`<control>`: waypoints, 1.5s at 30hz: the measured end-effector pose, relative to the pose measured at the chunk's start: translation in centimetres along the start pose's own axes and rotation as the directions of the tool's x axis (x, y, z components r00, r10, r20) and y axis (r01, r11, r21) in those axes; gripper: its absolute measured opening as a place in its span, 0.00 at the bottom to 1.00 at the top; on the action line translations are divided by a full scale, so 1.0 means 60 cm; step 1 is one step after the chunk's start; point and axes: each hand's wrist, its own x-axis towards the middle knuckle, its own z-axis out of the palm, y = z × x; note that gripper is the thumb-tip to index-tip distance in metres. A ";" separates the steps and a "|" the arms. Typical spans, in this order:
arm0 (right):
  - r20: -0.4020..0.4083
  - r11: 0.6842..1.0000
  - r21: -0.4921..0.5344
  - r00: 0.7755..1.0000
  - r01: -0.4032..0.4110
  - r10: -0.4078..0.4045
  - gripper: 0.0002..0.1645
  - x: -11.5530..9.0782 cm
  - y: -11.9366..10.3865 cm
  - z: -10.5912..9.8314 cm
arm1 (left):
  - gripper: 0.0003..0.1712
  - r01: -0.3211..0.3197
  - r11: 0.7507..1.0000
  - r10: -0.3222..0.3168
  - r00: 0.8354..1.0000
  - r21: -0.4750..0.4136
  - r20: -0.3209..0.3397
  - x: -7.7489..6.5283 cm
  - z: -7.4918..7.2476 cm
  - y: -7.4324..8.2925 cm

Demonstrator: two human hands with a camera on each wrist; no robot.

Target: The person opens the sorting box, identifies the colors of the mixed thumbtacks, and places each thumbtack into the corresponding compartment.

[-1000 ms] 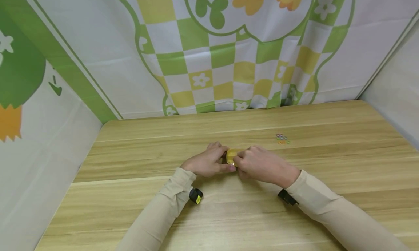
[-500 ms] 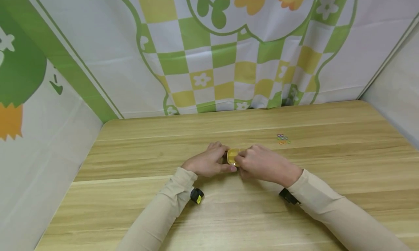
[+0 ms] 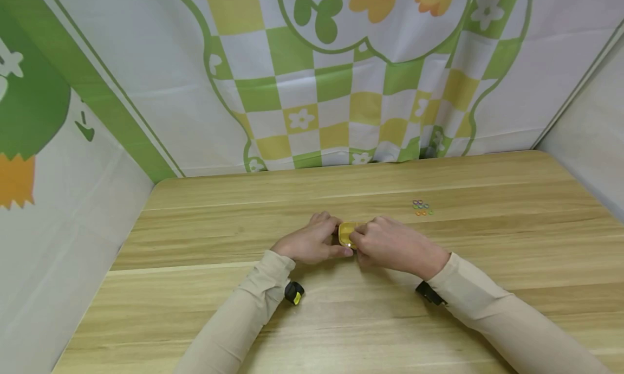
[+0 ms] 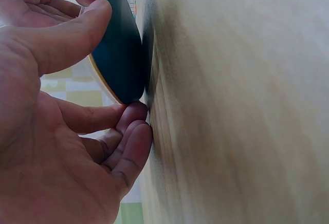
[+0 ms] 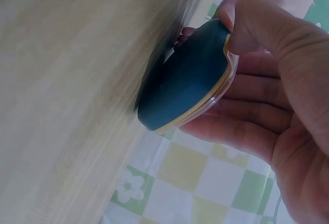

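Inside the counter's point(image 3: 219, 211) far edge, left hand point(image 3: 313, 242) and right hand point(image 3: 396, 246) hold, fingers point(image 5: 236, 135) curled, a rounded case point(image 5: 185, 82): dark teal outside, yellow inside, gold-rimmed.

- A wood-grain tabletop point(image 3: 370, 330) with rounded far corners stretches across the scene.
- Small ring-like pieces point(image 3: 421, 206), purple, blue, orange and green, cluster right of centre.
- A flower-printed, green-and-yellow checkered curtain point(image 3: 331, 86) hangs behind.
- White fabric panels, one green-and-orange printed point(image 3: 44, 227), flank both sides.
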 end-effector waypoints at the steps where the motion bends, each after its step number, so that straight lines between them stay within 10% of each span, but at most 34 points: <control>1: 0.000 1.000 0.004 1.000 -0.004 0.004 0.13 0.000 0.001 0.000 | 0.31 -0.004 1.000 0.004 1.000 0.005 -0.001 0.000 0.000 0.000; 22: -0.013 0.958 0.272 0.995 -0.088 0.095 0.04 -0.007 0.028 -0.011 | 0.33 0.006 0.993 -0.003 1.000 -0.115 0.025 0.005 -0.001 -0.012; 36: 0.234 0.853 0.400 0.937 -0.335 0.258 0.27 -0.024 0.055 -0.019 | 0.36 0.030 0.996 -0.028 0.999 -0.089 0.020 0.006 -0.001 -0.011; 45: 0.255 0.847 0.410 0.934 -0.338 0.249 0.31 -0.026 0.063 -0.011 | 0.40 0.063 0.989 -0.062 0.998 -0.131 0.011 0.004 0.000 -0.010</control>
